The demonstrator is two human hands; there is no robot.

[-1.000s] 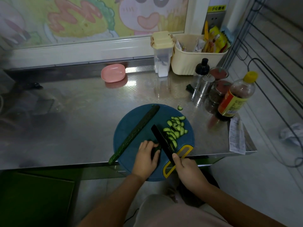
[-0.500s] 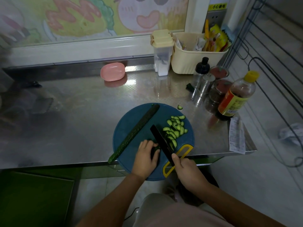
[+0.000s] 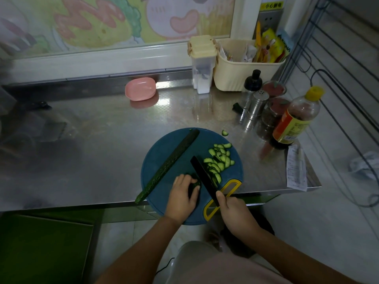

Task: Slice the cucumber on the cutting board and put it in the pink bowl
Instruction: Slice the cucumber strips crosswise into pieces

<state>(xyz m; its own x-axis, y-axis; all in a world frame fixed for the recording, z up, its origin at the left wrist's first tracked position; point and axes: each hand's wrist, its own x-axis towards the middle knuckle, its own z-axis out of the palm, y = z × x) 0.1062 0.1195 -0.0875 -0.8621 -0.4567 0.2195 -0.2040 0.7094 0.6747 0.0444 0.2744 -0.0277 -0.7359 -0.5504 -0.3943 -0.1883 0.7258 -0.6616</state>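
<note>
Left grip (image 3: 182, 193) was curled over the short cucumber stub (image 3: 195, 185), tips pinning it to the cutting board (image 3: 162, 152). Right grip (image 3: 233, 212) was closed round the knife (image 3: 203, 177) handle, blade just beside the left fingers. Slices (image 3: 219, 158) were piled right of the blade, w/ one stray slice (image 3: 225, 132) out on the desk (image 3: 92, 140). The long cucumber half (image 3: 170, 165) lay across the board's left side. Pink bowl (image 3: 140, 89) was well apart, at the desk's back. Imo the stub's firm but wet and prob. slippery, so hold it from the top w/ tips tucked. Slices are light and limp, so scoop them, don't pinch.
</note>
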